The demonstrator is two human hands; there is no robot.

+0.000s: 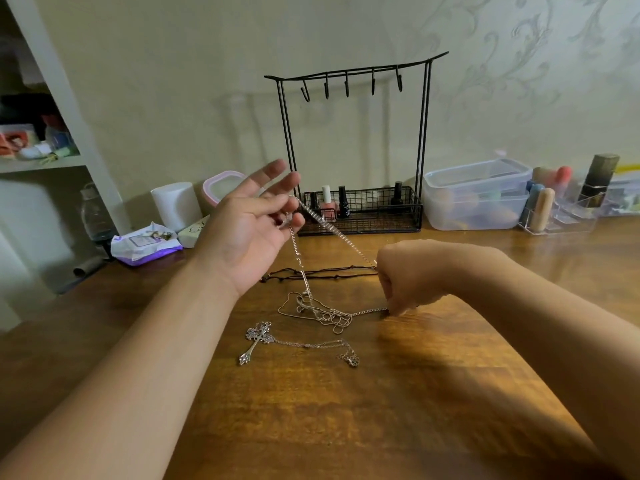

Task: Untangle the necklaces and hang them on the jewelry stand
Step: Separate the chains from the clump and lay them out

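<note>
My left hand [252, 223] is raised above the table, palm up, thumb and a finger pinching a silver chain [298, 252] that hangs down to a tangle of thin chains [325, 313]. Another taut strand [341, 237] runs from my left fingers to my right hand [405, 278]. That hand is fisted low on the wooden table [346, 410] and pinches a chain end leading out of the tangle. A black cord necklace [318, 273] lies behind the tangle. A silver cross pendant necklace [258, 341] lies in front. The black jewelry stand [353, 72] stands behind with bare hooks.
Nail polish bottles [334, 202] sit in the stand's wire basket. Clear plastic boxes [478, 195] and an acrylic cosmetics organiser [557, 216] stand at the back right. A white cylinder [175, 204], a pink-lidded box [223, 185] and a wipes pack [145, 245] sit back left, beside shelves.
</note>
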